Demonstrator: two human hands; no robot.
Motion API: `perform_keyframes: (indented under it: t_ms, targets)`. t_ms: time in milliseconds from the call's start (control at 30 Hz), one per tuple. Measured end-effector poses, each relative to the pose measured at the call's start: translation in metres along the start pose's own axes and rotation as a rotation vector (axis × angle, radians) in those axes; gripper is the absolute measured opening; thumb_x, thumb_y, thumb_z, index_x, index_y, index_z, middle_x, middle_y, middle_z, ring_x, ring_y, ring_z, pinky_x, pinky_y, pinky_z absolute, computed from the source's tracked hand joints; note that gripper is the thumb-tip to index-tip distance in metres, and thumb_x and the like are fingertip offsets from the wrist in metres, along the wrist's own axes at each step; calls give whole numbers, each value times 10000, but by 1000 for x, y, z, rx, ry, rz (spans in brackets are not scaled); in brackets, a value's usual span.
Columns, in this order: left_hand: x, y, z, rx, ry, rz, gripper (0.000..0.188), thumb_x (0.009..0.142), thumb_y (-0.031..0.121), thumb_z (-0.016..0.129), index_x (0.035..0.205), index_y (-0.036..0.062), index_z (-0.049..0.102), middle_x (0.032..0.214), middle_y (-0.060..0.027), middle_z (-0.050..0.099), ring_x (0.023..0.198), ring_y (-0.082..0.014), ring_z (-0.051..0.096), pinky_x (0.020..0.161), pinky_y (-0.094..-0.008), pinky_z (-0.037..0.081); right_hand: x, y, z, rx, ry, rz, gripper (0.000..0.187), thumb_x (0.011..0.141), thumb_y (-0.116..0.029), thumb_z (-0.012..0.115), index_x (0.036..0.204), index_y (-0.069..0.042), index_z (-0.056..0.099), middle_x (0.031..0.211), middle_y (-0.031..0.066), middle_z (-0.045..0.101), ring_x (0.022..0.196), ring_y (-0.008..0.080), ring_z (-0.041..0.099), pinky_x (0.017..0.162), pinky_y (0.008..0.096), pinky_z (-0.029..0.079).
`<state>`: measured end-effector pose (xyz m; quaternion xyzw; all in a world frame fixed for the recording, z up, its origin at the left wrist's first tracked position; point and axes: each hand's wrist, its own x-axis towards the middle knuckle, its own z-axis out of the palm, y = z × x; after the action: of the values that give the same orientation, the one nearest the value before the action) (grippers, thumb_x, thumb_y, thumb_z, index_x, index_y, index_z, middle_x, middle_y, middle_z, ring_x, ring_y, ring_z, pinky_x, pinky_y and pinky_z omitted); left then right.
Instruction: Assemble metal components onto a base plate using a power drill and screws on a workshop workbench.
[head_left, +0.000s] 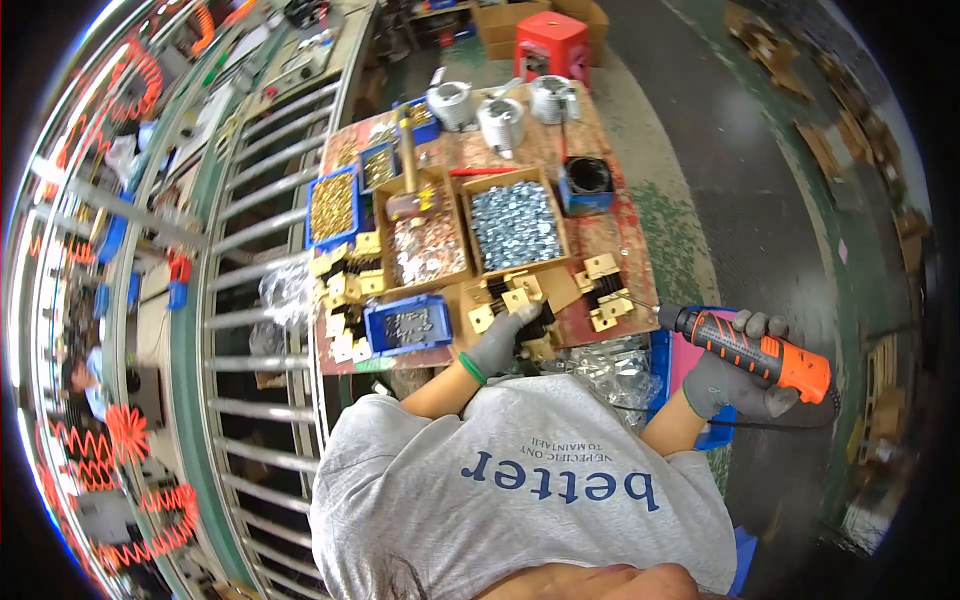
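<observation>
My left hand (495,348), in a grey glove, is closed on a part with a black body and brass-coloured plates (540,330) at the table's near edge. Right beyond it sits a similar brass-and-black assembly (508,297). My right hand (722,388), gloved too, grips an orange and black power screwdriver (752,352) off the table's right side. Its bit points left, toward another brass-and-black assembly (604,290) at the right table edge. A cord trails from the tool's rear end.
Behind my hands stand a box of silvery fasteners (515,222) and a box of coppery pieces (425,245) with a mallet (410,170) on it. Blue bins (408,325) and more brass assemblies (350,275) lie left. White rolls (500,122) stand far back; a roller conveyor (265,323) flanks the table.
</observation>
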<state>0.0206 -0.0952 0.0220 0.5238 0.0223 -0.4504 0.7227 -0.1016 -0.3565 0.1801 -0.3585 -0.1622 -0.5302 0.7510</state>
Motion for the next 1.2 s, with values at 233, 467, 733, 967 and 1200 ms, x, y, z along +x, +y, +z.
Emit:
perform_keyframes:
  t_ms: [233, 467, 733, 967, 1200]
  targets:
    - [-29, 11, -4, 119, 69, -122, 307, 840, 216, 663, 1097, 52, 623, 892, -27, 663, 786, -107, 628, 706, -282, 520, -1, 55, 26, 104, -101, 159, 686, 828, -504, 629, 1279, -1, 511, 1137, 171, 613, 887, 273, 633, 751, 409, 505]
    - [41, -41, 28, 176, 99, -9, 461, 727, 265, 733, 1076, -17, 625, 953, -97, 689, 819, -173, 639, 759, -319, 516, -8, 29, 28, 81, -152, 121, 686, 832, -496, 626, 1285, 3, 501, 1163, 174, 604, 918, 280, 623, 779, 424, 491]
    - [71, -53, 44, 349, 287, 39, 551, 693, 284, 766, 1122, -21, 602, 996, -118, 689, 834, -220, 664, 755, -331, 534, -22, -22, 14, -228, 302, -57, 677, 753, -594, 606, 987, 41, 628, 893, 156, 659, 723, 264, 622, 697, 401, 480]
    - [72, -48, 46, 601, 342, -62, 690, 667, 358, 743, 1224, 7, 536, 1131, -182, 640, 1010, -330, 633, 897, -388, 491, -16, -9, 20, -85, 148, 7, 647, 794, -546, 594, 1106, 22, 591, 964, 158, 658, 759, 269, 625, 710, 414, 482]
    - [64, -43, 59, 874, 502, 24, 650, 715, 399, 720, 1180, 29, 458, 1194, -202, 570, 1045, -372, 600, 874, -430, 481, -13, 4, 20, -16, -61, 80, 669, 824, -477, 640, 1272, 2, 506, 1137, 167, 615, 888, 273, 636, 779, 427, 509]
